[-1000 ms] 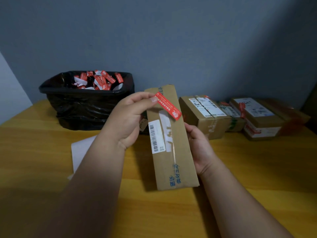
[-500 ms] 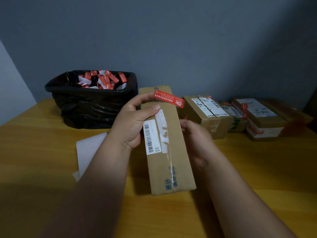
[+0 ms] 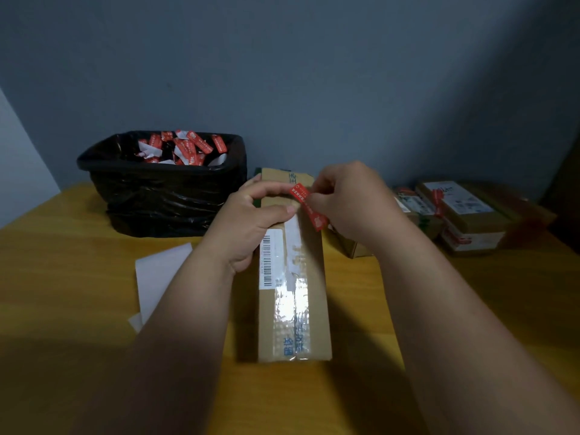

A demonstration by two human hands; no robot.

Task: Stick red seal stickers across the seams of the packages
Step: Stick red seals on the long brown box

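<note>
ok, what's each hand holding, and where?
Left hand grips the long package near its far end; right hand pinches the red seal sticker mid-strip.

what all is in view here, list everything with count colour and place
box: 1, brown with taped seam and white barcode label, centre of table, gripped at its far end
sticker: 1, red, over the box's far end, held between both hands
bin: 1, black liner, back left of table, holding red and white sticker scraps
paper: white sheets, count unclear, on table left of the box
sealed boxes: several, brown with red stickers, back right of table
table: 1, yellow wood
wall: grey-blue, behind table
left hand: 1, grips the box and the sticker's left end
right hand: 1, pinches the sticker
</note>
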